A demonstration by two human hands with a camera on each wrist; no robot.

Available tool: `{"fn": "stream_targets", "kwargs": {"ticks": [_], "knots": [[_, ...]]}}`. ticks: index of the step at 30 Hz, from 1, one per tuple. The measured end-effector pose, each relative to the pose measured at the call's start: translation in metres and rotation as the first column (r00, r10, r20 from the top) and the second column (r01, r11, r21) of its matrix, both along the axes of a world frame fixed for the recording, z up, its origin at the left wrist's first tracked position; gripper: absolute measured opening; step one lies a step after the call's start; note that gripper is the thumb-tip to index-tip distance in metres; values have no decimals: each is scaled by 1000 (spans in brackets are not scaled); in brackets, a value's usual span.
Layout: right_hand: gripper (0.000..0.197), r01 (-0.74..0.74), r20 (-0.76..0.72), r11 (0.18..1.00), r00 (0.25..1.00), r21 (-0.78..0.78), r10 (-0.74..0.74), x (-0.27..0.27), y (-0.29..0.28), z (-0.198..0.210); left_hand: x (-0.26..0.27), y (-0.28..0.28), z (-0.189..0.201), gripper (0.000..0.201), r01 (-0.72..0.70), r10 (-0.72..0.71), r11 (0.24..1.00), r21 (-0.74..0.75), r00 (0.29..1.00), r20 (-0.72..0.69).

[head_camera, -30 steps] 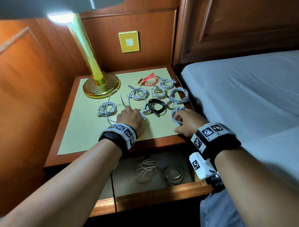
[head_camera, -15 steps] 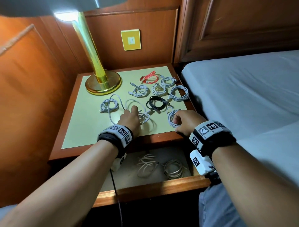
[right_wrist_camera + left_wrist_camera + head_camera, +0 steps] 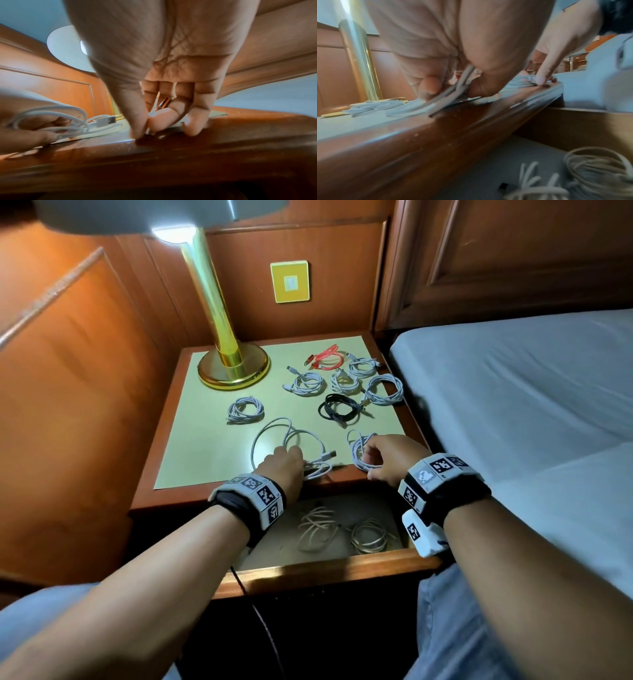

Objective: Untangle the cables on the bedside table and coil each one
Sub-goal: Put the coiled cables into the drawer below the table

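Near front edge of wooden bedside surface [image 3: 164, 494], six o'clock: left hand [image 3: 282, 465] pinching loose white looped cable [image 3: 274, 433]; right hand [image 3: 390, 457] pinching small white cable coil [image 3: 358, 446]. Risk: loops snagging, coil slipping over edge into open drawer [image 3: 325, 570].

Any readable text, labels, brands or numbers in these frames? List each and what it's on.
None can be read.
Left wristband: black-and-white square code markers only, no letters or numbers.
Right wristband and the white camera unit under it: the same kind of markers, no words.
Yellow wall plate: small pale switch in its middle, no print to be made out.
Cable plug: no marking shows.
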State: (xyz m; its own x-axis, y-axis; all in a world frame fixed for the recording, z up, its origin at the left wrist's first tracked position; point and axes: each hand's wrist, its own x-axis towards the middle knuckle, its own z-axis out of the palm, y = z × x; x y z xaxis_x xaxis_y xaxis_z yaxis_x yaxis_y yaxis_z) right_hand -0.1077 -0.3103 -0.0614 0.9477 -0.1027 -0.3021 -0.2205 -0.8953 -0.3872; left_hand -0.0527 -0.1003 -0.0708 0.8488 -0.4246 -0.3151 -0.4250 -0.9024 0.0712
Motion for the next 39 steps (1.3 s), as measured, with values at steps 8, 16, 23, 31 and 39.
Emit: {"fn": "stream_targets", "kwargs": {"ticks": [8, 16, 23, 31, 39], "knots": [[21, -331, -58, 931, 938, 155, 343, -30, 56, 9, -61, 69, 14, 14, 117, -102, 992, 49, 965, -243], [23, -399, -339, 897, 831, 188, 441, -34, 94, -5, -54, 91, -1, 10, 313, -201, 913, 264, 904, -377], [21, -417, -380, 907, 831, 61, 407, -7, 117, -31, -18, 89, -25, 27, 312, -135, 864, 394, 899, -416], [11, -438, -335, 898, 853, -41, 401, -3, 125, -53, 9, 80, -63, 24, 331, -92, 838, 435, 870, -485], [15, -458, -379, 888, 828, -35, 412, -7, 135, -55, 11, 74, -75, 25, 366, -124, 842, 396, 846, -518]]}}
